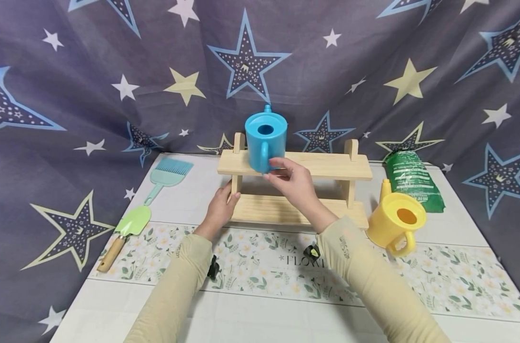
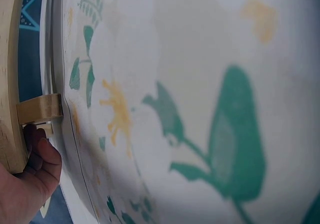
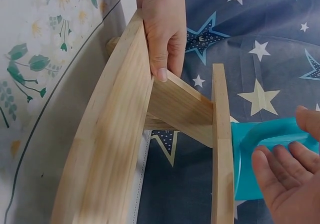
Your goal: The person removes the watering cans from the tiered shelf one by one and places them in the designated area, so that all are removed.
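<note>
A blue watering can stands upright on the upper board of a two-tier wooden shelf, towards its left end. Its handle faces the person and its spout points to the back. My right hand is at the handle, fingers loosely bent and spread, not wrapped round it; the right wrist view shows the fingers just in front of the can. With my left hand I grip the left end of the shelf by its side support. In the left wrist view its fingers curl round the wood.
A yellow watering can stands right of the shelf, with a green bag behind it. To the left lie a green trowel and a light-blue dustpan-like tool with bristles. A star-patterned curtain hangs behind.
</note>
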